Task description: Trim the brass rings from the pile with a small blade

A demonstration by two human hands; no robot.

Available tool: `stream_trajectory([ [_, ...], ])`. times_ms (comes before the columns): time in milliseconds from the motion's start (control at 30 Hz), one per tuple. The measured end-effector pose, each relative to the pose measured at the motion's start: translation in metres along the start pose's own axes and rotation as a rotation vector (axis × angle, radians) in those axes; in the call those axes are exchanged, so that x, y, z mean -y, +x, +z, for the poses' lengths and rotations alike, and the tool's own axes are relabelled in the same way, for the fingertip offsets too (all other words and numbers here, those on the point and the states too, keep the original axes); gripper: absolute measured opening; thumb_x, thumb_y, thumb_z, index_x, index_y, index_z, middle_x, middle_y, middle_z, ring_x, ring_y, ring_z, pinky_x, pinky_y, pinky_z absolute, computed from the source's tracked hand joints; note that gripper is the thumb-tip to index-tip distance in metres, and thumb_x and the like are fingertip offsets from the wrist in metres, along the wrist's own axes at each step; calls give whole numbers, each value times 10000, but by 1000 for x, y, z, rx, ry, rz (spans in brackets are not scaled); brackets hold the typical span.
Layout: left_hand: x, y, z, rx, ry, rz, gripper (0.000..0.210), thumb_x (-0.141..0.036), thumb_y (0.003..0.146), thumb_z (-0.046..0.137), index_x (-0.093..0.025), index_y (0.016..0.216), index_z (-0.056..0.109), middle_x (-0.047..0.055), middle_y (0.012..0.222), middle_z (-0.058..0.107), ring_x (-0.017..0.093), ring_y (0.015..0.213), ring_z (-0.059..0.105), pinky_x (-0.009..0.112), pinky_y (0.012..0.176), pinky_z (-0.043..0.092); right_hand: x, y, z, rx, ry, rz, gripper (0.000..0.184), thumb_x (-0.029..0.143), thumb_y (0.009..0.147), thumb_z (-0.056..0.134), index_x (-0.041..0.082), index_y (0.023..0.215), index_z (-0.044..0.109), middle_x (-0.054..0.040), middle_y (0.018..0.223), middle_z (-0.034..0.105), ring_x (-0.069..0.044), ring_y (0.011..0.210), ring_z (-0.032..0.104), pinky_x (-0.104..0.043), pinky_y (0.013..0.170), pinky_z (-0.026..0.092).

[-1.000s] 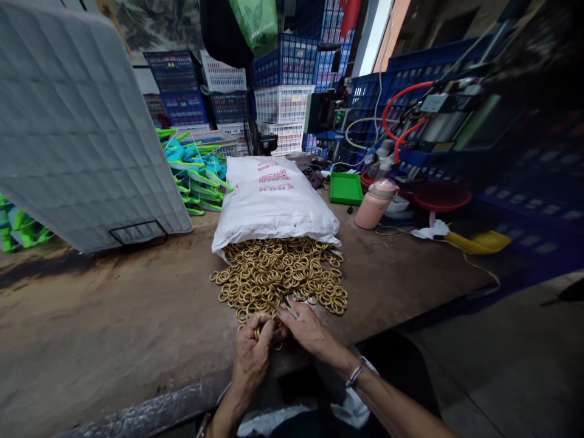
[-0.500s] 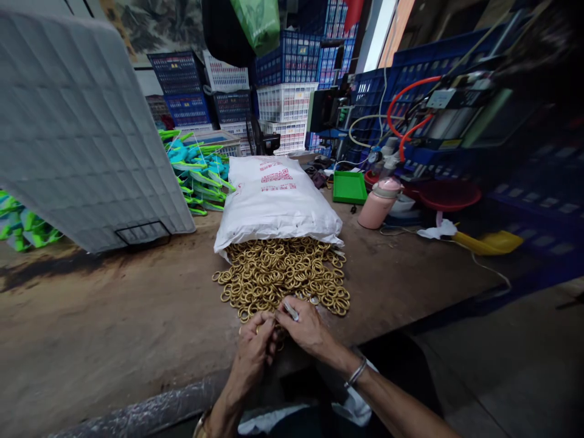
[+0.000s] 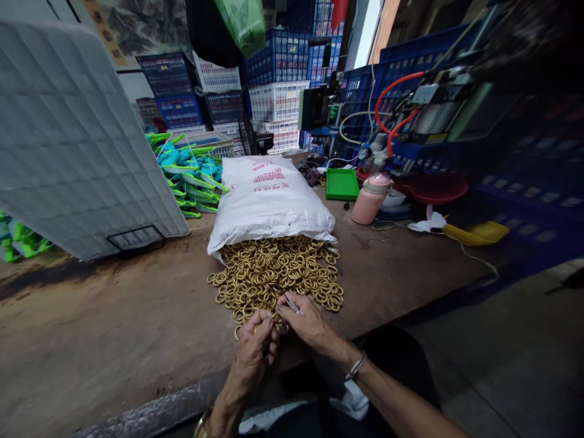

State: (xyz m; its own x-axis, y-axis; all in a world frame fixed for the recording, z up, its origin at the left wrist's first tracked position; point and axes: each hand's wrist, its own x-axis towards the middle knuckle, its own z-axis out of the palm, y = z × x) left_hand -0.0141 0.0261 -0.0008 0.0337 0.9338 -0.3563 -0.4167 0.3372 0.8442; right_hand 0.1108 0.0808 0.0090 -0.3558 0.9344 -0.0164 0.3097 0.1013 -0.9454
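Expect light, stiff, slippery handling, best with a pinch on the rim, from gold-coloured rings (image 3: 279,275) heaped on the desk (image 3: 137,322) before the white sack (image 3: 279,207), with a curled left hand (image 3: 255,338) of indiscernible contents and a right hand (image 3: 308,323) gripping a slim metal tool (image 3: 292,304).

White sack (image 3: 274,201) hiding rear of ring pile (image 3: 278,267). Left hand (image 3: 255,340) concealing anything lying within curled fingers. Right hand (image 3: 305,319) partly covering slim silvery tool (image 3: 292,304). Left edge cutting off grey padded panel (image 3: 82,140). Upper-right background (image 3: 533,48) dissolving into dark blur.
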Motion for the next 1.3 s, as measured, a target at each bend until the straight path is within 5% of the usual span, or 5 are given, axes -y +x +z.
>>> stream_trajectory([
  [200,-2,0,4,-41,-57,20,328,-460,677,624,-200,736,435,-79,522,477,34,369,374,133,341,220,-5,-5,-3,-39,-259,-34,213,244,809,377,185,624,465,39,555,439,-94,530,377,-203,514,267],
  [367,1,1,3,-29,-28,30,302,-445,708,605,-196,753,440,-69,555,497,33,394,398,125,351,224,-6,-14,-4,4,-550,-143,148,72,677,402,197,691,481,24,601,488,-104,557,398,-226,536,225],
  [900,6,0,-1,-11,74,152,302,-445,711,602,-178,684,464,-70,497,455,30,381,337,145,370,239,-5,-12,-13,185,-732,-125,227,59,664,399,186,822,502,-3,655,546,-117,573,441,-234,533,209],
  [1100,-10,-11,1,21,-123,48,247,-384,717,624,-188,744,477,-58,557,509,39,390,384,130,336,259,-26,1,-26,9,-822,-10,152,79,709,419,168,793,509,-28,679,580,-121,585,476,-242,549,213],
  [1300,-11,-3,-7,-4,-295,68,207,-334,761,580,-140,715,521,8,710,578,42,458,427,131,348,299,-35,1,-10,-28,-794,-17,92,202,808,439,197,855,518,-27,776,619,-133,680,531,-235,579,240],
])
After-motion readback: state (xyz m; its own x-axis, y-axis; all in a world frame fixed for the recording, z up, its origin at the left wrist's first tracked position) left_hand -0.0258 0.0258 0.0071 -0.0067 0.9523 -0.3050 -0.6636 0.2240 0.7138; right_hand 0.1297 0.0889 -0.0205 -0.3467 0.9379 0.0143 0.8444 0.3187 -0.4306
